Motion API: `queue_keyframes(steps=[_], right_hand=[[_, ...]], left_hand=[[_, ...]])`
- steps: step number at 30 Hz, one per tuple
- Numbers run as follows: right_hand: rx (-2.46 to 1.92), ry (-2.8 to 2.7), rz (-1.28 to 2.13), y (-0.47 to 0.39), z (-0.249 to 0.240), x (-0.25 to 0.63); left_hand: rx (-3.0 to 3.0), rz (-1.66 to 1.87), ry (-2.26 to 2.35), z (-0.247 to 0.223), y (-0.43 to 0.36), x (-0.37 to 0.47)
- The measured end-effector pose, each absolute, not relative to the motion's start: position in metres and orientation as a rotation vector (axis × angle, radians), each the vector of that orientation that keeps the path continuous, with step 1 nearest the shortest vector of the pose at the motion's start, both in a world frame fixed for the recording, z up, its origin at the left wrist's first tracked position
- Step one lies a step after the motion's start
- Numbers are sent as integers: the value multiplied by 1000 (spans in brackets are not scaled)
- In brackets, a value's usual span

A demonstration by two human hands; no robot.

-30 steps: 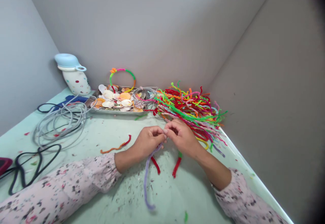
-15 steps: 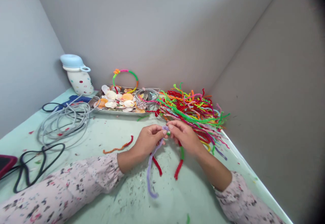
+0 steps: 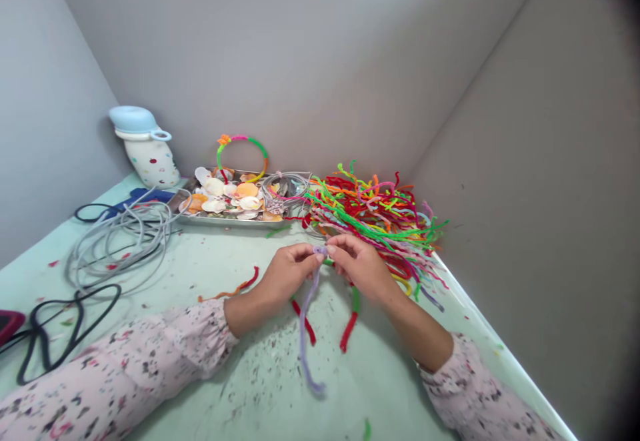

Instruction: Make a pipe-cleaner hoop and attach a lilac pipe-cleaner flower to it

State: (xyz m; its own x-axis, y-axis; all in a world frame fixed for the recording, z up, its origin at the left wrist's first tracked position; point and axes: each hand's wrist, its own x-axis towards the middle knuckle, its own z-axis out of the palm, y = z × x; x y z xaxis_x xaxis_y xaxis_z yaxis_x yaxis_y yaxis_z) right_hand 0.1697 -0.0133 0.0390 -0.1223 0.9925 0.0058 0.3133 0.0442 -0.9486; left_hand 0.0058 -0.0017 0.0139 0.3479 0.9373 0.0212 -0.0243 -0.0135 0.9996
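Observation:
Between my two hands is a lavender pipe cleaner (image 3: 304,334), its upper end curled into a small loop and its long tail hanging down toward me. My left hand (image 3: 290,273) pinches it just below the loop with thumb and finger. From the other side, my right hand (image 3: 361,265) has its thumb and forefinger closed at the loop. Under both hands shows a curved red and green pipe cleaner band (image 3: 349,331), with ends poking out on either side; its middle is mostly hidden by my fingers.
A metal tray (image 3: 230,221) of seashells stands at the back, with a colourful pipe cleaner ring (image 3: 265,152) upright in it. Right of it lies a heap of pipe cleaners (image 3: 370,217). Grey cable (image 3: 120,241), black cord (image 3: 75,301) and a bottle (image 3: 150,154) are at left.
The lavender tail has swung to the right, and the curled end has shifted slightly within my fingers. The whole view has moved a little; both hands keep their pinch.

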Motion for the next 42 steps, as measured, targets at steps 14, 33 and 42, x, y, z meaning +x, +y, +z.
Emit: queue_keyframes(steps=[14,33,42], right_hand=[[-1315,-1559,1264,-18,22,160],[-1436,-1510,1209,-19,19,157],[-1393,-1572,1220,-22,24,156]], left_hand=[[1262,1079,1002,13,2,6],[1332,1072,1023,7,4,5],[1339,1081,1018,7,3,5]])
